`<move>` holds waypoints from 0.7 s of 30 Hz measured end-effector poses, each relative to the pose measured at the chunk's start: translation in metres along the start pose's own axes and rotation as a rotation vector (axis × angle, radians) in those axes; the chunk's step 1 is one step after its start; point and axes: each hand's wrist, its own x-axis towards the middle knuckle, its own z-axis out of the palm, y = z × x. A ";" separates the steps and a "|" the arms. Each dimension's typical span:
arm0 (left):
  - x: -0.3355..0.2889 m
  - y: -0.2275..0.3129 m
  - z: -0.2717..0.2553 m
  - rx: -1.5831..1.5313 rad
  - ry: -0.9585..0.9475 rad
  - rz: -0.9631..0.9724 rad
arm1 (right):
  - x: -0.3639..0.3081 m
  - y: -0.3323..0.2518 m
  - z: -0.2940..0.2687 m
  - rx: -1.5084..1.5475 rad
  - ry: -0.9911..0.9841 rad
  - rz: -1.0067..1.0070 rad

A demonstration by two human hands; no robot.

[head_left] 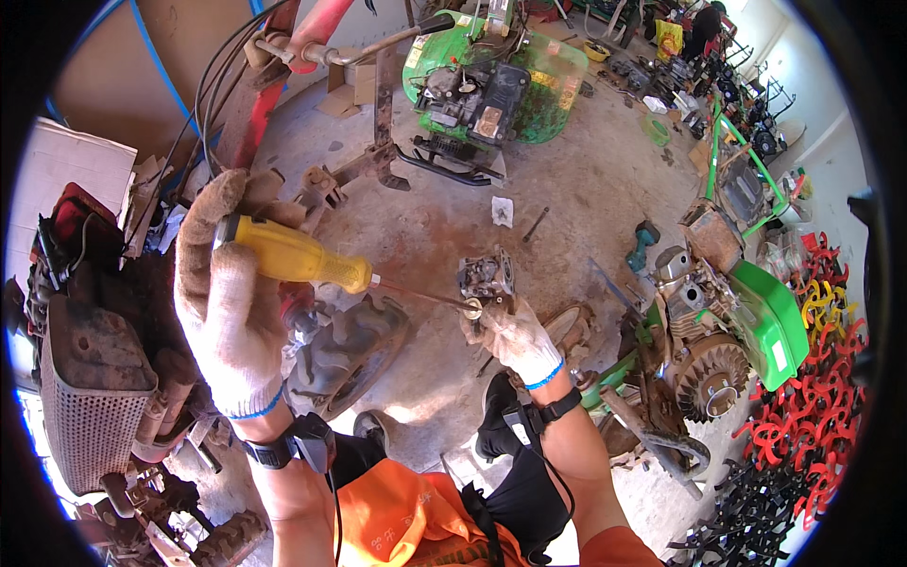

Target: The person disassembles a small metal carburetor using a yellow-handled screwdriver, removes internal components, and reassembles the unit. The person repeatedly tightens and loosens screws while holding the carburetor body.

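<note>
Screwdriver (304, 257) lies gripped within left fingers (232, 276), its tip at a metal part (485, 274) right fingers (498, 327) hold.

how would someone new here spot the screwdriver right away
From the orange clothing at the bottom, follow the left forearm up to the gloved left grip. That grip holds the screwdriver, its thin shaft angled toward the small metal part at the right grip. Unlike that greyish part, it has a thick, bright yellow handle.

Mostly open floor (425, 222) runs ahead to a green machine (496, 94); an engine (694, 307) blocks rightward.
</note>
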 end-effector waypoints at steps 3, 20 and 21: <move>0.002 -0.002 0.006 -0.058 0.017 -0.022 | -0.002 -0.005 0.003 -0.019 0.014 0.023; -0.001 0.002 0.000 0.186 -0.009 0.038 | -0.005 -0.005 0.001 0.021 0.086 0.006; -0.003 0.002 0.000 0.176 -0.030 0.023 | -0.006 -0.006 0.003 -0.009 0.106 0.006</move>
